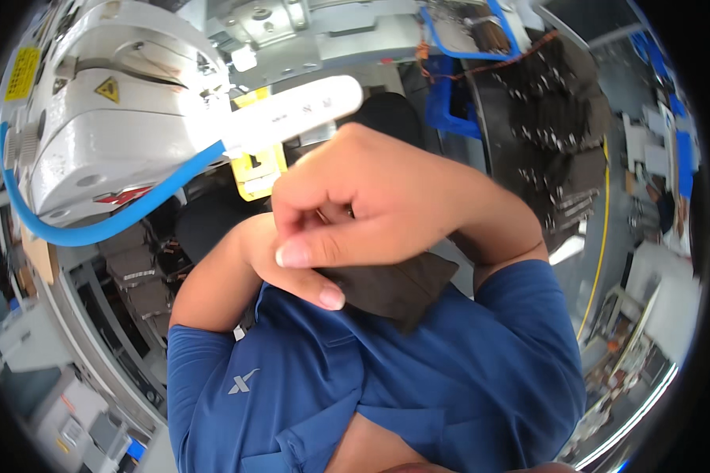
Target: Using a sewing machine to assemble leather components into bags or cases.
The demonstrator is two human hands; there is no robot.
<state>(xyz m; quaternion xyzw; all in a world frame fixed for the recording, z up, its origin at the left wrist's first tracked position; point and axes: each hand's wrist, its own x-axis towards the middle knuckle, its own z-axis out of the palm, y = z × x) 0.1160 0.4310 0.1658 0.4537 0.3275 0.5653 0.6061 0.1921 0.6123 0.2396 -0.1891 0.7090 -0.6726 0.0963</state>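
My right hand (pixel 363 197) is raised before my chest, its fingers curled in and the thumb pressed near the fingertips. Whatever may be inside those fingers does not show. Just below and behind it is my left hand (pixel 292 272), partly covered by the right one. Its thumb lies along the edge of a dark brown-grey piece of cloth (pixel 402 296). The cloth hangs in front of my blue shirt, its corner spreading out to the right. My left fingers are mostly hidden, but the cloth appears gripped under the thumb.
At upper left stands a white sewing machine (pixel 126 118) with a blue hose (pixel 114 229). A white lamp bar (pixel 300 114) reaches over my hands. Stacked dark cloth pieces (pixel 556 118) lie at right, near a blue bin (pixel 454 106). More dark pieces (pixel 146 280) are at left.
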